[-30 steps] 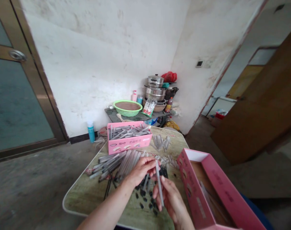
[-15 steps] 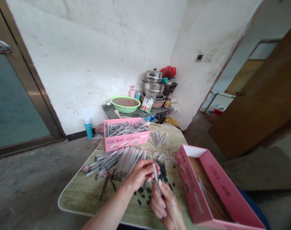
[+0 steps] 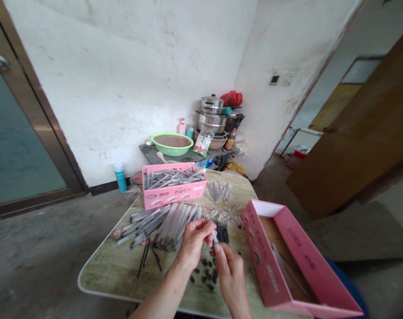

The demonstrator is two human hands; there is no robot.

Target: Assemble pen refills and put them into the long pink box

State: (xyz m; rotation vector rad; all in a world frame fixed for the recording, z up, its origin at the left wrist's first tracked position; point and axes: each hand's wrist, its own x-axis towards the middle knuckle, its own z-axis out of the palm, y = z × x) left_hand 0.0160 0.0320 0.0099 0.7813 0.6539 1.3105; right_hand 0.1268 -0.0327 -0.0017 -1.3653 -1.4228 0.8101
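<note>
Between my two hands, over the near half of the table, is a frosted pen (image 3: pixel 215 237). The fingertips of my left hand (image 3: pixel 195 241) are pinched at its upper end. My right hand (image 3: pixel 230 270) is closed round its lower part, which the fingers hide. Just behind the hands lies a bundle of thin black pen refills (image 3: pixel 222 232). Small black plugs (image 3: pixel 208 272) are scattered on the tabletop below the hands. To the left, frosted pen barrels (image 3: pixel 178 226) lie side by side in a heap, and small clear pieces, perhaps caps (image 3: pixel 224 216), lie beyond the refills.
A pink box (image 3: pixel 175 195) full of pens stands at the table's back. Another pink box (image 3: pixel 254 248), holding a few clear lengths, is at the right edge. More short frosted pieces (image 3: pixel 218 191) lie near the back. Behind are a green basin (image 3: pixel 173 150) and stacked pots (image 3: pixel 212 117).
My right hand has moved up along the pen, closer to my left fingertips, and its back is now turned up. Less of the pen shows. The view has shifted slightly.
</note>
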